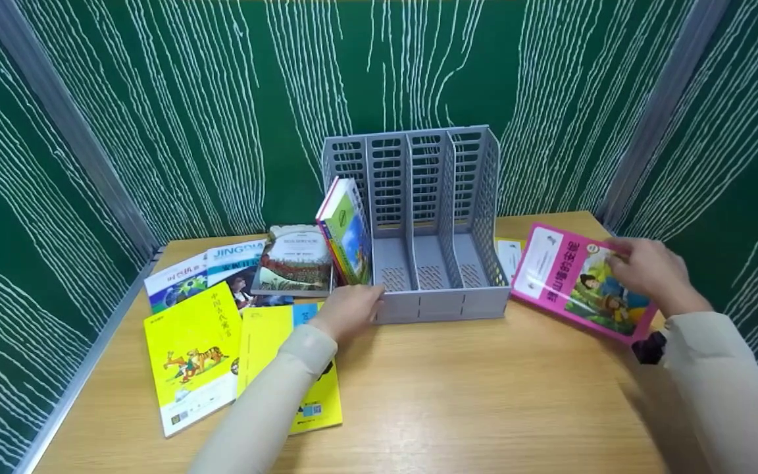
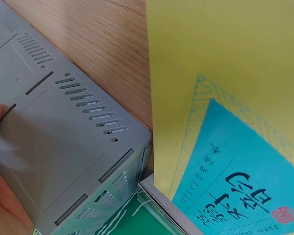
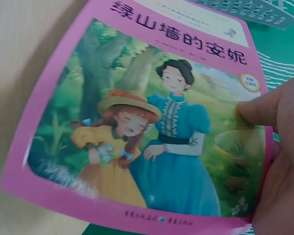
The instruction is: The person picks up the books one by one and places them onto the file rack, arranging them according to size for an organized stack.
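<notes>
A pink picture book point(image 1: 583, 283) is in my right hand point(image 1: 658, 273), which pinches it by its side edge. In the right wrist view the thumb presses on the cover of the pink book point(image 3: 171, 122); the other fingers go behind it. My left hand point(image 1: 347, 311) is at the front left of a grey file rack point(image 1: 441, 304), holding its low front edge. Only a fingertip and part of the left hand point(image 2: 7, 205) show beside the rack's front panel point(image 2: 63, 147) in the left wrist view. A thick book point(image 1: 347, 230) with a green cover stands tilted in the leftmost compartment.
Left of the rack lie two yellow books point(image 1: 198, 359) point(image 1: 267, 336), a dark-covered book point(image 1: 295, 260) and magazines point(image 1: 178, 276). Another book point(image 1: 509, 253) shows partly behind the pink one. Green panels point(image 1: 208, 118) with white streaks surround the wooden table point(image 1: 458, 395).
</notes>
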Tool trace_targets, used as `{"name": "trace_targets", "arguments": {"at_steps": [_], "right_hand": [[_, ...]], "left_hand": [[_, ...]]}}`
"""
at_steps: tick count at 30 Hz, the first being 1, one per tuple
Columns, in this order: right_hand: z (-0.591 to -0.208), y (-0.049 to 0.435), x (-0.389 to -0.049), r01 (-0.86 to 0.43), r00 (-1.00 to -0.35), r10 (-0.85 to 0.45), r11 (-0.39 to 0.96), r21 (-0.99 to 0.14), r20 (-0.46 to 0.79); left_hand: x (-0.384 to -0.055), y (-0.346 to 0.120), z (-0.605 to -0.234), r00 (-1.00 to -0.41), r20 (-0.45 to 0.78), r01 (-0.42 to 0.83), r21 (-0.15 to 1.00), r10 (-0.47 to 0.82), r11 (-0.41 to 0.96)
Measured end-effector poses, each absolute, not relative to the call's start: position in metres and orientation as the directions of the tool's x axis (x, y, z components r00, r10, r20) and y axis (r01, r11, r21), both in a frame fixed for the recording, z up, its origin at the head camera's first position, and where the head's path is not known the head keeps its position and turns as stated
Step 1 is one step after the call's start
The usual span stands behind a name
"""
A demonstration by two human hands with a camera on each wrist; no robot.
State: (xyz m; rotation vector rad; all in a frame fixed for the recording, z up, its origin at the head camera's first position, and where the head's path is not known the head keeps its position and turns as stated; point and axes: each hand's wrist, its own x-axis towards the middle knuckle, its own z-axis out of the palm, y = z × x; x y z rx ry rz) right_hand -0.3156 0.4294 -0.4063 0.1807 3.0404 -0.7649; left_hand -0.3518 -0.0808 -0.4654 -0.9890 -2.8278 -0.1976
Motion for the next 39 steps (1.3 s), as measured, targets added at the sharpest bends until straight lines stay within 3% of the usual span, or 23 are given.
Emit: {"name": "trace_targets", "arguments": {"at_steps": [8,19,28,33,39], "right_hand": [[-0.397,0.418,-0.311,0.093,-0.975,0.186,0.836,-0.540,0.121],[-0.385,0.399,-0.307,0.029,-0.898,0.331,0.703,-0.711,0.291],[-0.374,0.376,-0.303,-0.032,-0.865,0.392,0.580,-0.814,0.313],[-0.369,0.364,-0.300,-0.078,-0.862,0.387,0.536,-0.841,0.327],[-0.364,0.349,-0.295,-0.111,-0.879,0.352,0.504,-0.857,0.320]], "left_hand": [[-0.351,-0.078,-0.464,-0.795,0.144,0.604,0.103,0.589,0.791],[-0.350,-0.079,-0.464,-0.792,0.148,0.609,0.124,0.592,0.784],[-0.351,-0.086,-0.466,-0.771,0.215,0.635,0.195,0.599,0.747],[-0.347,-0.089,-0.464,-0.800,0.206,0.599,0.249,0.563,0.761],[-0.346,-0.094,-0.452,-0.792,0.348,0.595,0.257,0.502,0.761]]}}
